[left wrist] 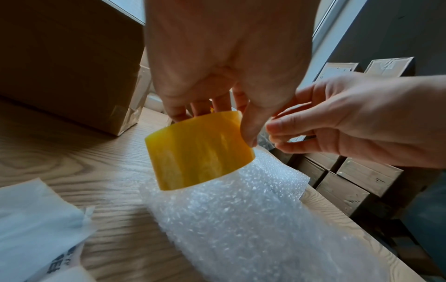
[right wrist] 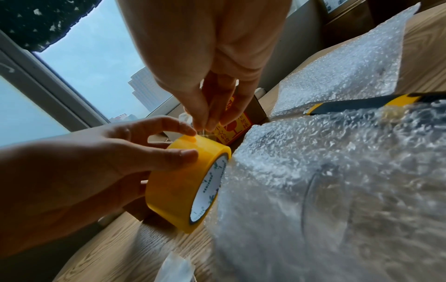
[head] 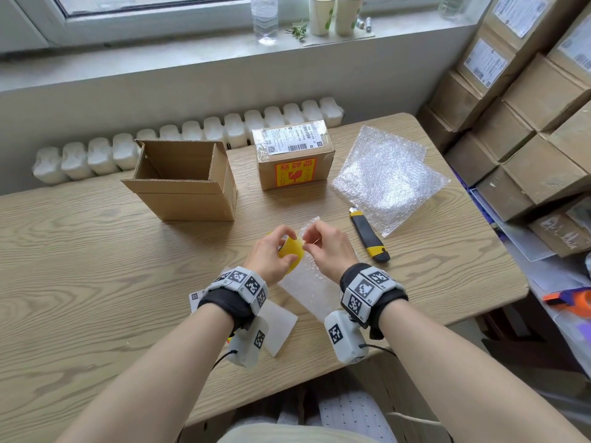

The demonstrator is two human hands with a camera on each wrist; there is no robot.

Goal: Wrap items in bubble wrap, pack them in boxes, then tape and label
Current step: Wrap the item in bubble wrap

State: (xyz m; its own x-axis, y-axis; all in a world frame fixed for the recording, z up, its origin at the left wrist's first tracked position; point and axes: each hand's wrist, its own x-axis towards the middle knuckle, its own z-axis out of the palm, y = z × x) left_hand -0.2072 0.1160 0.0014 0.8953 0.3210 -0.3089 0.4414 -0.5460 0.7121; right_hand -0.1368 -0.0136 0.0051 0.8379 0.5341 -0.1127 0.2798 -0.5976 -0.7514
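Left hand (head: 271, 251): fingers curling round the yellow tape roll (head: 290, 252), steadying it.
Right hand (head: 326, 247): fingertips pinching together at the roll's edge, probably lifting the tape end.
Wrapped bundle (head: 308, 287): lying underneath, awaiting tape.
Open box (head: 184, 180): waiting at 11 o'clock.
Knife (head: 371, 236): lying at 2 o'clock.

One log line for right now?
left hand grips tape roll | right hand pinches tape end | wrapped bundle on table

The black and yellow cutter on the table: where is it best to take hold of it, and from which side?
Probably the black mid-body of the cutter, from above, fingers across its long sides. It lies flat, unobstructed; the blade end points away toward the bubble wrap sheets.
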